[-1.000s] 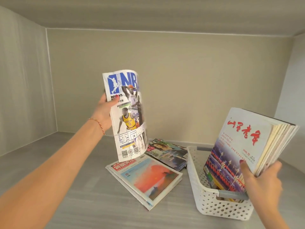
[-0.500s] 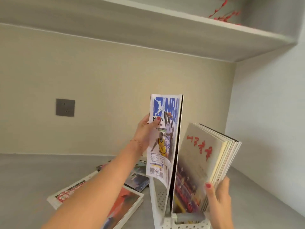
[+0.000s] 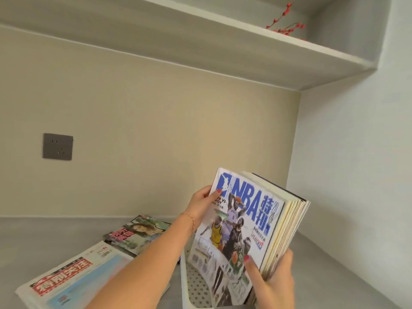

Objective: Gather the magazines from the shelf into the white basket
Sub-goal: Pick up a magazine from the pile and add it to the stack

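Note:
An NBA magazine [image 3: 243,221] now lies flat against the front of a stack of magazines [image 3: 287,228] standing upright in the white basket [image 3: 196,284]. My left hand [image 3: 201,204] pinches the NBA magazine's upper left edge. My right hand [image 3: 272,279] grips the stack low down, thumb pressed on the NBA cover. Only the basket's perforated left wall and near rim show. Two more magazines lie flat on the grey shelf: one with a woman's portrait [image 3: 138,235] and one with red block letters [image 3: 73,277], partly hidden by my left forearm.
An upper shelf board [image 3: 223,47] runs overhead with a red berry sprig [image 3: 283,25] on it. A grey wall socket [image 3: 57,146] sits on the beige back wall. A pale side wall closes the right.
My left hand has brought the NBA magazine right and down, turning it against the front of the stack held by my right hand. The camera tilted up and right.

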